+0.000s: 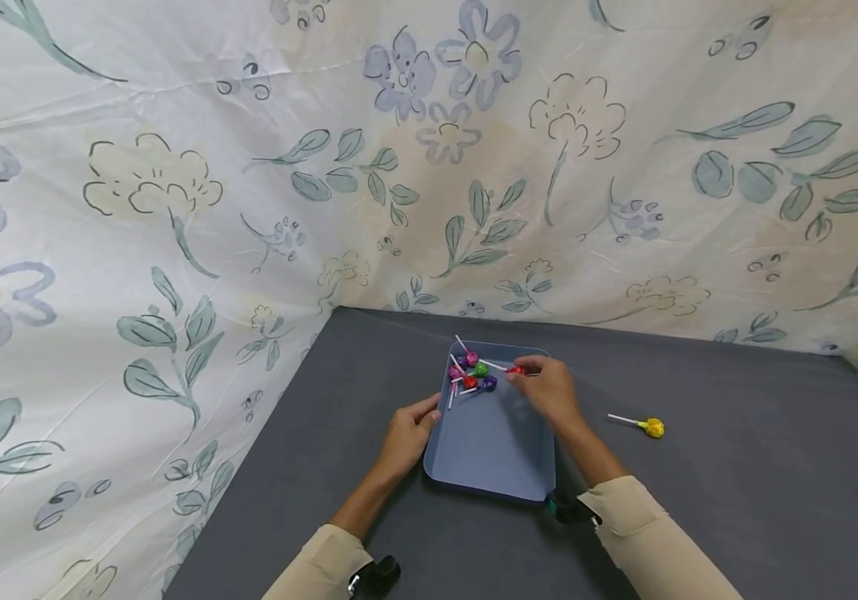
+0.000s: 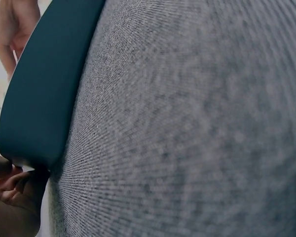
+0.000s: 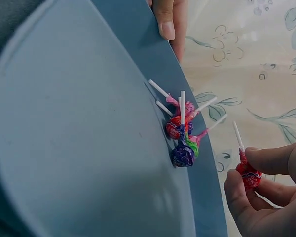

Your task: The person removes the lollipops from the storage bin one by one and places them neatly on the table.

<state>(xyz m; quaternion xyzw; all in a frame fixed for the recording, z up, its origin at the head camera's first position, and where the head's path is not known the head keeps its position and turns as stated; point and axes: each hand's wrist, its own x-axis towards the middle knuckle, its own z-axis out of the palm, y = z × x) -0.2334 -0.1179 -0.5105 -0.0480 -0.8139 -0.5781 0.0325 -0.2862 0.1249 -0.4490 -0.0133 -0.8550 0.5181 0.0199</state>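
The right hand (image 1: 549, 390) pinches a red foil-wrapped round lollipop with a white stick (image 1: 517, 370) by its head over the far right part of a shallow blue-grey rectangular tray (image 1: 492, 454), leaving the stick free and pointing left toward the multicoloured wrapped lollipops (image 1: 480, 369) bunched in the far left corner. The left hand (image 1: 404, 435) grips the tray's left rim, seemingly to steady it, though its fingertips are hard to make out; right of the tray, a yellow-wrapped lollipop (image 1: 652, 427) lies on dark grey cloth (image 1: 744, 475).
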